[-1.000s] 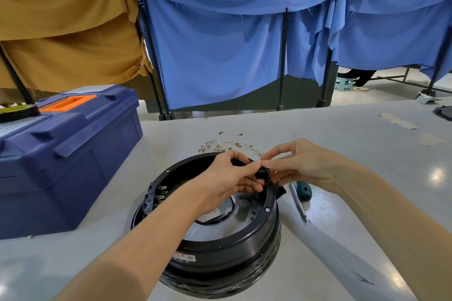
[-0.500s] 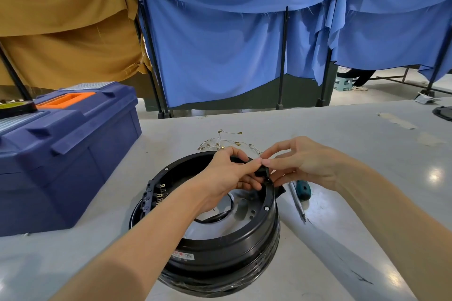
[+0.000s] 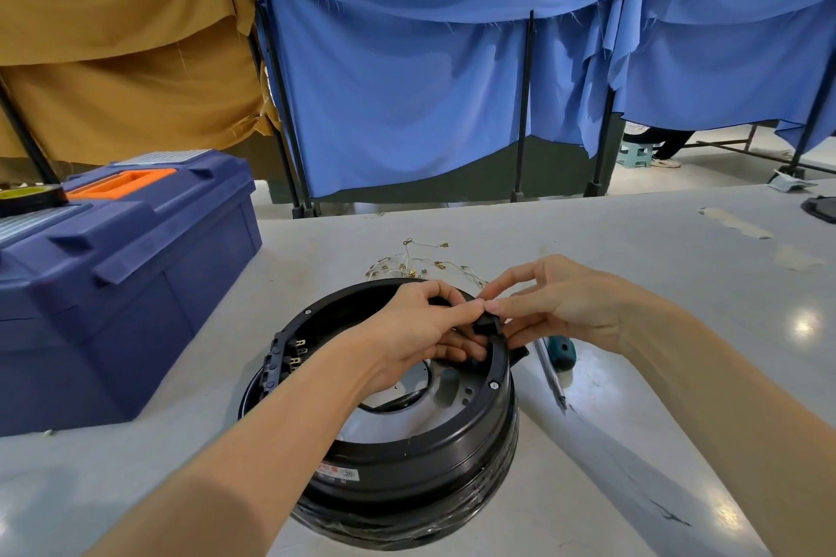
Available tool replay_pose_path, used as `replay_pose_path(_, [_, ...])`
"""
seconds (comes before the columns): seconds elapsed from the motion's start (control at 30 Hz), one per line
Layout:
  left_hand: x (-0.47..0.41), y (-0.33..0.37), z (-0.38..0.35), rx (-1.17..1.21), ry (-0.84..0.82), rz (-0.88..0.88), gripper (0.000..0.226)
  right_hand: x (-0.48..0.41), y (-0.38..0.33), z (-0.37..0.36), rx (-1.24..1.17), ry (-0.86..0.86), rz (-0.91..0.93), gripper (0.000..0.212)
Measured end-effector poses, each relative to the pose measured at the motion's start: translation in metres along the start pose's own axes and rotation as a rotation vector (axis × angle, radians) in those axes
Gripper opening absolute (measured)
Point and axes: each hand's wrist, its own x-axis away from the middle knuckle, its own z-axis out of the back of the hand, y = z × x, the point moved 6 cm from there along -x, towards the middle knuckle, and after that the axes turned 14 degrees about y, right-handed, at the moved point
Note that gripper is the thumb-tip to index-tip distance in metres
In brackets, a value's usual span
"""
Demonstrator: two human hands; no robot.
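— Well, how do my hands sit?
— Your forearms reach over the black round housing [image 3: 407,461]. Your left hand [image 3: 407,330] and right hand [image 3: 556,308] meet at its far-right rim, fingers curled, pinching the small black part [image 3: 486,324] between them.
— Which way does it point?
— Hard to tell; your fingertips cover most of it. The housing lies open side up, with a silver plate [image 3: 389,423] inside. Your blue toolbox [image 3: 135,285] is closed.

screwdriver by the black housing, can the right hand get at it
Probably yes: the screwdriver lies uncovered on the table close beside the right hand, though its fingers pinch a small black clip and would have to release it.
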Motion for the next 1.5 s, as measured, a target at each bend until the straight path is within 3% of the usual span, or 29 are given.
replay_pose_path(0.13, [-0.001, -0.001, 0.001, 0.011, -0.002, 0.013, 0.022, -0.002, 0.001, 0.003, 0.073, 0.085, -0.004, 0.047])
replay_pose_path(0.27, [0.000, -0.003, 0.000, -0.024, 0.002, 0.027, 0.023, -0.007, 0.001, 0.011, 0.218, 0.198, 0.058, 0.039])
replay_pose_path(0.33, [0.001, -0.003, 0.001, -0.049, 0.013, 0.032, 0.026, -0.007, 0.004, 0.009, 0.218, 0.180, 0.046, 0.037])
replay_pose_path(0.5, [0.001, 0.000, 0.006, -0.087, 0.033, 0.038, 0.032, -0.005, 0.012, 0.002, 0.109, 0.041, -0.006, 0.056])
replay_pose_path(0.7, [-0.001, 0.001, 0.012, -0.053, 0.085, 0.071, 0.023, -0.006, 0.028, -0.011, -0.185, -0.049, -0.123, 0.039])
replay_pose_path(0.9, [-0.003, -0.002, 0.011, -0.079, 0.090, 0.091, 0.023, -0.005, 0.040, -0.023, -0.462, 0.055, -0.229, 0.016])
replay_pose_path(1.23, [-0.002, -0.004, 0.012, -0.078, 0.096, 0.117, 0.029, -0.002, 0.038, -0.024, -0.475, 0.171, -0.155, 0.014])
replay_pose_path(1.37, [0.000, 0.005, 0.022, -0.172, 0.194, -0.025, 0.023, 0.002, 0.038, -0.024, -0.465, 0.132, -0.178, 0.022])
replay_pose_path(1.5, [0.000, 0.035, 0.057, -0.517, 0.577, -0.446, 0.016, 0.003, 0.038, -0.023, -0.408, 0.164, -0.177, 0.021])
